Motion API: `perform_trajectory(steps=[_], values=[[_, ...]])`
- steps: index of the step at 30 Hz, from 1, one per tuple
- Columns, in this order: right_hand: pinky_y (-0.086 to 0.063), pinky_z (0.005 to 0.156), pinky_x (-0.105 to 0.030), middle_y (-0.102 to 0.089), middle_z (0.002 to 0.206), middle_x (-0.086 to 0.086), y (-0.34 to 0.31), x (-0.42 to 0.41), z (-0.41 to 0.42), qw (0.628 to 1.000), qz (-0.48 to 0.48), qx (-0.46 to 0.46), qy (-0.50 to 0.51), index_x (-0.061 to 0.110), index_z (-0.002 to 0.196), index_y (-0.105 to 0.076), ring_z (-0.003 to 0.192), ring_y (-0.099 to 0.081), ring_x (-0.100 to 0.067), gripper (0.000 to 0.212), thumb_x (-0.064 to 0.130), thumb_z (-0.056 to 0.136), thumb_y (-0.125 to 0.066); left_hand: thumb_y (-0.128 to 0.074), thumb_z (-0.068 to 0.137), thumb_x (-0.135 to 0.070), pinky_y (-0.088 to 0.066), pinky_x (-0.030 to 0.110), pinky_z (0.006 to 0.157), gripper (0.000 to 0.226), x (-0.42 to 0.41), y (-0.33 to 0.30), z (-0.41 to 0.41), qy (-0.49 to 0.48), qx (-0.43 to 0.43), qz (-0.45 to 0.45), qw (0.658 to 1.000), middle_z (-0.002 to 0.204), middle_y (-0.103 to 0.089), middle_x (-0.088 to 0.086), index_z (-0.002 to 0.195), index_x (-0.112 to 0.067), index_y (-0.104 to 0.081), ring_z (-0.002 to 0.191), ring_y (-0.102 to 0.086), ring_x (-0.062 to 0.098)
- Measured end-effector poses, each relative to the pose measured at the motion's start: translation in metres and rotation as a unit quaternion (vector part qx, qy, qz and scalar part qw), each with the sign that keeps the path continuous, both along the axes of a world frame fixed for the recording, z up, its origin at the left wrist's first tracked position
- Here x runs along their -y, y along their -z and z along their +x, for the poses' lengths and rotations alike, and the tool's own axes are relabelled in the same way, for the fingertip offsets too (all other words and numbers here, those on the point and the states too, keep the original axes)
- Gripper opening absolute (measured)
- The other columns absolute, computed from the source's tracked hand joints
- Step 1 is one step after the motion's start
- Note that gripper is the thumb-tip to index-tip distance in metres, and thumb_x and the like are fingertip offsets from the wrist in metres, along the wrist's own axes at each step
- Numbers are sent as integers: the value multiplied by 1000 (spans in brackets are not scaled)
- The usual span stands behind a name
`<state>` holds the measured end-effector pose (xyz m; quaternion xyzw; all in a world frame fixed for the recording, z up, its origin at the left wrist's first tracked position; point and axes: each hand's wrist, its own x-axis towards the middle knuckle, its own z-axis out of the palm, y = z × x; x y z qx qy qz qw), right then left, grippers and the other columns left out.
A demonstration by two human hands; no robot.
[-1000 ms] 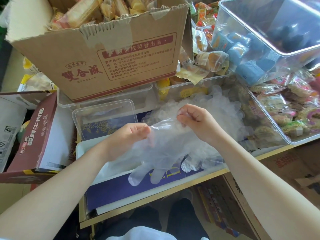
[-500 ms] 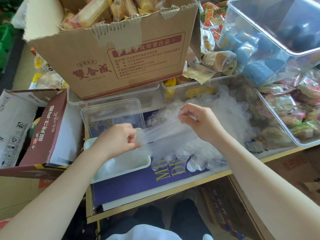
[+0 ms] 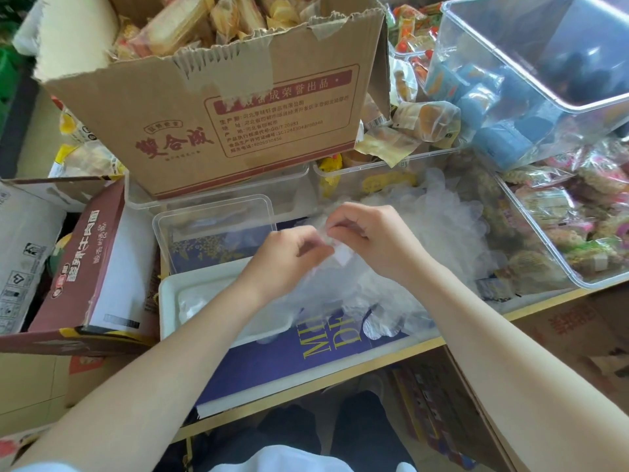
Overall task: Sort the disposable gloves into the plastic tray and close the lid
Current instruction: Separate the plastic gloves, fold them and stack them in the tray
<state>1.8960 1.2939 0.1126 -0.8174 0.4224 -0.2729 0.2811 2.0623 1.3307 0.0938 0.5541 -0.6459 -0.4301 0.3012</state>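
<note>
Both hands are pinching one clear glove (image 3: 335,284) between them; left hand (image 3: 289,257) and right hand (image 3: 371,240) have fingers curled tight on its cuff end, nearly touching, right above the near corner of the white tray (image 3: 170,294). The loose glove pile (image 3: 442,226) sits just behind the right hand; the clear lid (image 3: 214,212) lies behind the tray. My take: fold it small and flat before dropping it in; thin film springs back, so press it down or the lid probably won't seat.

The white tray (image 3: 170,294) lies open from above, hemmed by the cardboard box (image 3: 211,107) behind and the maroon carton (image 3: 92,264) leftward.
</note>
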Motion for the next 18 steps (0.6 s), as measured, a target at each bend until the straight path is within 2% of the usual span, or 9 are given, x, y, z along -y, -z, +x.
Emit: perform_trajectory(steps=[2, 4, 7, 8, 9, 11, 14, 16, 18], values=[[-43, 59, -31, -62, 66, -4, -5, 6, -10, 995, 58, 43, 65, 8, 78, -67, 60, -51, -12, 21, 28, 78, -71, -62, 89, -19, -38, 18, 51, 16, 0, -4, 1, -42, -66, 10, 997, 51, -55, -11, 74, -15, -60, 46, -46, 2], [-38, 59, -32, -60, 63, -6, -4, 9, -29, 969, 186, 121, 104, 3, 75, -64, 60, -49, -15, 40, 42, 70, -73, -57, 90, -13, -31, 14, 45, 18, 1, -9, 3, -89, -177, 49, 979, 48, -50, -9, 72, -13, -56, 42, -38, 1], [-44, 58, -23, -66, 68, -1, 12, 4, -53, 865, 385, 319, 37, 11, 80, -66, 63, -57, -14, 49, 53, 58, -80, -52, 91, -12, -32, 9, 43, 18, 1, -10, 5, -142, -262, 98, 950, 47, -52, -10, 73, -12, -54, 40, -40, -1], [-47, 58, -22, -68, 73, -2, 19, 0, -56, 829, 422, 368, 16, 13, 83, -67, 65, -61, -13, 48, 51, 58, -82, -51, 92, -11, -34, 8, 44, 18, 0, -8, 4, -154, -272, 111, 943, 47, -53, -11, 74, -12, -54, 41, -43, -2], [-49, 58, -21, -69, 78, -2, 24, -5, -56, 810, 442, 385, 8, 12, 88, -66, 68, -64, -13, 45, 44, 61, -81, -51, 92, -10, -36, 7, 45, 18, -1, -6, 3, -162, -281, 122, 938, 47, -55, -11, 74, -12, -54, 43, -47, -3], [-50, 63, -20, -70, 80, 0, 30, -10, -52, 840, 438, 317, 27, 10, 91, -65, 71, -65, -11, 33, 28, 67, -76, -52, 92, -9, -40, 6, 49, 18, -3, 3, 1, -174, -288, 131, 933, 51, -58, -11, 74, -14, -55, 50, -52, -5], [-49, 63, -22, -69, 68, 4, 36, -12, -45, 901, 388, 177, 77, 10, 83, -67, 58, -60, -8, 5, 5, 82, -67, -54, 90, -6, -43, 7, 55, 17, -4, 15, -2, -183, -266, 128, 938, 55, -61, -10, 76, -14, -57, 55, -54, -3], [-47, 58, -25, -67, 61, 5, 42, -10, -46, 913, 375, 133, 92, 8, 80, -67, 49, -56, -6, 8, 4, 86, -64, -55, 89, 0, -43, 8, 57, 17, -4, 22, -2, -183, -239, 119, 946, 63, -63, -8, 78, -13, -58, 57, -56, -1], [-48, 55, -20, -65, 55, 5, 45, -6, -48, 915, 372, 108, 117, 0, 81, -68, 46, -56, -4, 10, 6, 87, -63, -57, 87, 5, -43, 8, 59, 17, -2, 30, -2, -172, -210, 118, 955, 74, -63, -1, 82, -12, -59, 63, -61, -3]])
